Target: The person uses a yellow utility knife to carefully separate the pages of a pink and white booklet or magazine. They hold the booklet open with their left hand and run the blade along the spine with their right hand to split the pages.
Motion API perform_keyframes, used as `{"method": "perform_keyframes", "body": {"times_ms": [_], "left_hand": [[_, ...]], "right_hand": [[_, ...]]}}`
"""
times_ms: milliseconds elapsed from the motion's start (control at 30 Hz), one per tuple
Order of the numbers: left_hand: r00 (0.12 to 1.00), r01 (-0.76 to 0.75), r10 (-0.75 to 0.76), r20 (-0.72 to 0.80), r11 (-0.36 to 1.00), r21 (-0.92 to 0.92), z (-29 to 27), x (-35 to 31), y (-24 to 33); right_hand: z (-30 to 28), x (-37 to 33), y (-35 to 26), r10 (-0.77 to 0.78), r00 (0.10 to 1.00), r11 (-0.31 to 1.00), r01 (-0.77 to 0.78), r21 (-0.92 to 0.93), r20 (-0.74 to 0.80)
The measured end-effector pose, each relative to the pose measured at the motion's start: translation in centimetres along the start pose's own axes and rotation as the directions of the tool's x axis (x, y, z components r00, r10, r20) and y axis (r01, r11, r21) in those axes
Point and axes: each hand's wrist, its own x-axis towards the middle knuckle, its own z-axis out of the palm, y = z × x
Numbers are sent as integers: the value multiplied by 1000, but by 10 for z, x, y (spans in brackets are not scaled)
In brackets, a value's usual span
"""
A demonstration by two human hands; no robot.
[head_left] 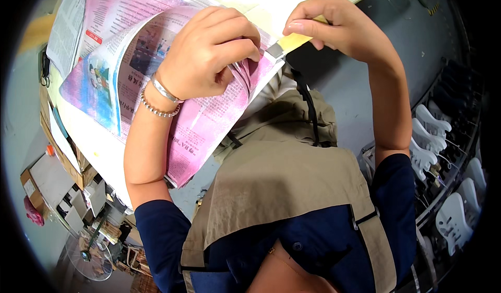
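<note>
My right hand [334, 27] pinches a flat yellow strip [295, 41] between thumb and fingers, out past the table's edge. The strip's inner end meets a small grey piece [274, 51] on top of a whitish block-like thing [276, 58], whose kind I cannot make out. My left hand [211, 53] is curled closed just left of it, knuckles up; its fingertips are mostly hidden. Pink-stained newspaper sheets [201, 121] lie beneath that hand, creased under its fingers. A sheet with a blue picture [99, 89] curls up beside my left wrist.
The newspapers cover part of a pale table [107, 149], whose edge runs diagonally in front of me. White perforated plastic parts [454, 222] stand on a rack at the right. At the lower left are a fan [88, 255] and a cardboard box [81, 175]. Grey floor [344, 94] shows between.
</note>
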Motion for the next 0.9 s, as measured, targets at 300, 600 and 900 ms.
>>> {"method": "perform_keyframes", "body": {"times_ms": [300, 600, 900], "left_hand": [[1000, 5, -6, -9, 999, -49, 1, -1, -3], [999, 46, -46, -1, 992, -115, -7, 6, 1], [940, -31, -260, -220, 578, -815, 8, -14, -45]], "right_hand": [[1, -15, 11, 70, 997, 992, -74, 106, 37], [58, -29, -16, 169, 981, 939, -190, 288, 94], [145, -30, -37, 168, 941, 823, -298, 483, 294]]}}
